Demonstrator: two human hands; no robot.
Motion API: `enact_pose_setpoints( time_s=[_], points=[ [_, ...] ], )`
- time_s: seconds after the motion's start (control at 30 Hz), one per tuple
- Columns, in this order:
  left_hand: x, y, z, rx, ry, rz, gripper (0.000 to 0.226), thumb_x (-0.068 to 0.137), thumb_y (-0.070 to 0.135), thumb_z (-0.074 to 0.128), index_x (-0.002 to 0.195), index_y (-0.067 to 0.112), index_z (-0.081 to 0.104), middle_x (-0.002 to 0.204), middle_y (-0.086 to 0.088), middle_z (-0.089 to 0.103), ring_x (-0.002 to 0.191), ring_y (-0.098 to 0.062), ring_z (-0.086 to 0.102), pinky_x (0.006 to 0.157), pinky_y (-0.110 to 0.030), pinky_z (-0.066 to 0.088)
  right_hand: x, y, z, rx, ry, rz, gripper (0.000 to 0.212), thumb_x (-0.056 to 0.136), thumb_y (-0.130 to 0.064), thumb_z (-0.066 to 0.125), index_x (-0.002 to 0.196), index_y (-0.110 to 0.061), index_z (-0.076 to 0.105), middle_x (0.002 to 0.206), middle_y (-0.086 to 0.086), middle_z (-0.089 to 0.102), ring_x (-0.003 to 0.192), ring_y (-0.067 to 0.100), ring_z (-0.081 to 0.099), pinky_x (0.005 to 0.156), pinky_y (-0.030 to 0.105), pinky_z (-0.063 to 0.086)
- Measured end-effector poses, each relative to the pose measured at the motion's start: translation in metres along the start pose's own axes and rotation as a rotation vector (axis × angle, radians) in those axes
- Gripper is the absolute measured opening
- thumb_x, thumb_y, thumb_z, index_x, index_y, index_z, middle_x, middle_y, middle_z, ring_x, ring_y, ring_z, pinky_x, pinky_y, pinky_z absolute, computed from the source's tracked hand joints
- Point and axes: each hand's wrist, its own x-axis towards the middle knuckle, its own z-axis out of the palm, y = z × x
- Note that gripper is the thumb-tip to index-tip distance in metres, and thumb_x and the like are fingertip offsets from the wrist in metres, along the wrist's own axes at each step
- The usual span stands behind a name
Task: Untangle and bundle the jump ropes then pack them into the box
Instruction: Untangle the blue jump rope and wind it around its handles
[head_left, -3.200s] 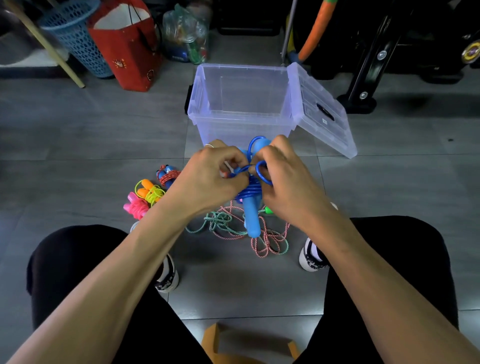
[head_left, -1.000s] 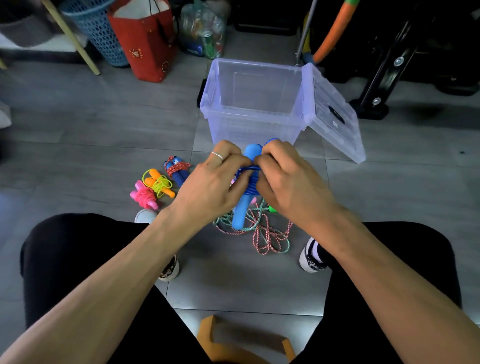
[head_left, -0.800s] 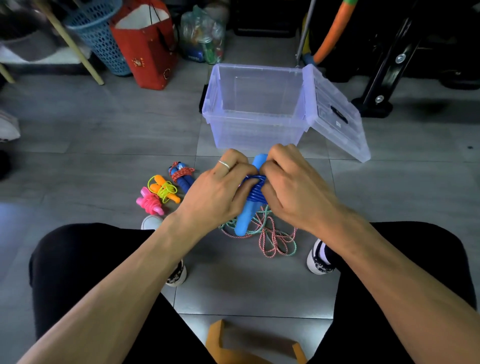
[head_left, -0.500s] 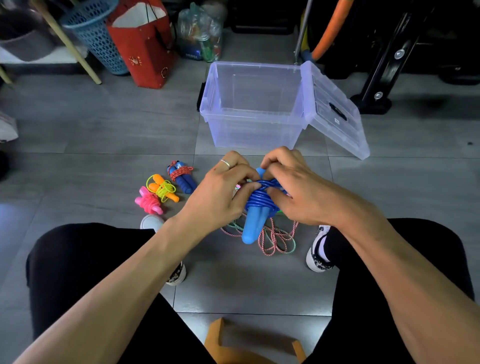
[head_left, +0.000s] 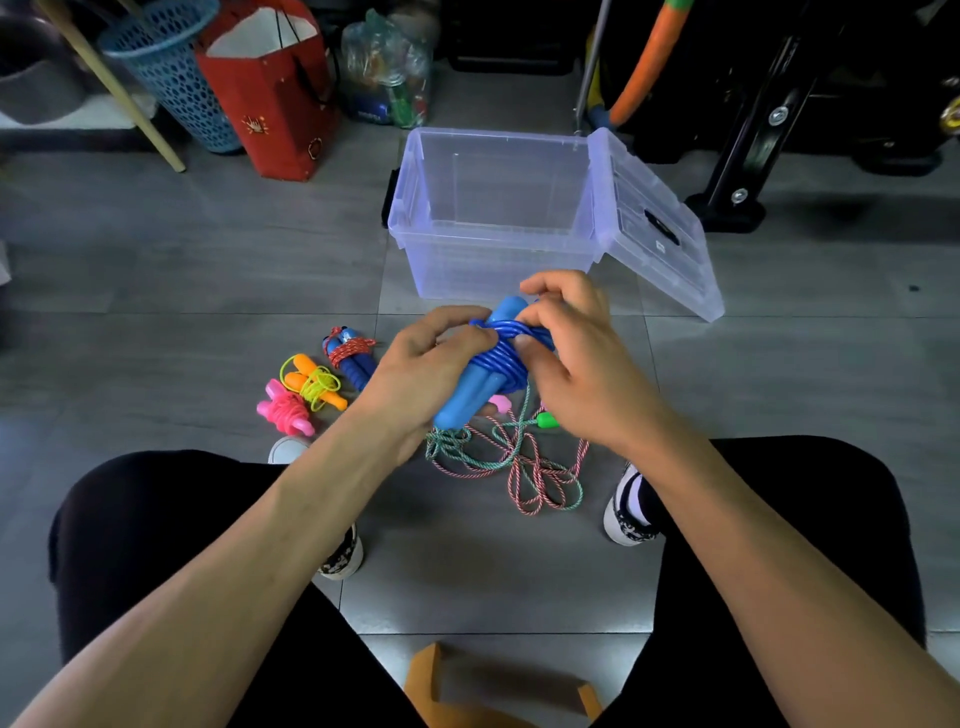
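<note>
Left hand (head_left: 415, 374) grips blue jump rope (head_left: 488, 364) handles, held above floor near clear box (head_left: 498, 249). Right hand (head_left: 571, 364) fingers curl on wound cord. Risk: loose end untucked, coils spring off handles, drop onto tangled striped ropes (head_left: 519, 457) below.

Left hand (head_left: 421, 364) and right hand (head_left: 576, 364) meet ahead of the knees, fingers curled, forearms converging.

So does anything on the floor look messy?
Yes. The red and green ropes lie in a loose tangle between the shoes, unlike the three tidy bundles to the left. The box holds nothing yet.
</note>
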Motion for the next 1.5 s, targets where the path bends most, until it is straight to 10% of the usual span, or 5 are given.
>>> enact_pose_setpoints(
  time_s=[0.23, 0.77, 0.97, 1.1, 1.5],
  points=[
    [0.001, 0.002, -0.004, 0.151, -0.033, 0.167, 0.029, 0.091, 0.001, 0.059, 0.110, 0.020, 0.066, 0.081, -0.018, 0.070, 0.063, -0.025, 0.066, 0.058, -0.032, 0.054, 0.002, -0.001, -0.009, 0.119, -0.166, 0.089, 0.010, 0.081, -0.012, 0.054, 0.085, -0.004, 0.060, 0.128, -0.011, 0.036, 0.123, 0.009, 0.030, 0.101, 0.030, 0.040],
    [-0.006, 0.022, -0.007, 0.342, -0.071, 0.320, 0.027, 0.094, 0.003, 0.052, 0.086, 0.024, 0.067, 0.082, -0.023, 0.060, 0.070, -0.024, 0.055, 0.071, -0.050, 0.053, -0.005, -0.009, -0.007, 0.046, 0.291, -0.221, 0.017, 0.079, 0.002, 0.064, 0.095, 0.002, 0.071, 0.110, 0.016, 0.055, 0.106, -0.013, 0.044, 0.087, 0.003, 0.036],
    [-0.008, 0.022, -0.004, 0.314, -0.056, 0.284, 0.023, 0.095, 0.006, 0.049, 0.088, 0.023, 0.064, 0.099, -0.032, 0.057, 0.081, -0.053, 0.059, 0.065, -0.063, 0.054, 0.000, -0.012, -0.009, 0.017, 0.386, -0.237, 0.027, 0.076, 0.007, 0.069, 0.102, 0.001, 0.068, 0.108, 0.013, 0.058, 0.098, 0.011, 0.056, 0.086, 0.018, 0.045],
    [-0.007, 0.019, -0.007, 0.339, -0.032, 0.230, 0.022, 0.094, 0.007, 0.048, 0.090, 0.018, 0.066, 0.092, -0.027, 0.060, 0.072, -0.032, 0.058, 0.073, -0.055, 0.054, 0.005, -0.006, -0.015, -0.276, 0.341, -0.439, 0.016, 0.082, -0.005, 0.072, 0.098, -0.007, 0.074, 0.105, 0.013, 0.063, 0.094, 0.030, 0.059, 0.083, 0.041, 0.044],
    [-0.010, 0.021, -0.007, 0.109, -0.099, 0.050, 0.018, 0.097, 0.010, 0.047, 0.106, 0.003, 0.061, 0.091, -0.018, 0.064, 0.068, -0.028, 0.064, 0.056, -0.036, 0.056, 0.009, -0.002, -0.003, -0.400, 0.292, -0.521, 0.015, 0.086, 0.006, 0.058, 0.093, 0.000, 0.070, 0.089, 0.013, 0.063, 0.074, 0.030, 0.050, 0.069, 0.039, 0.042]
  ],
)
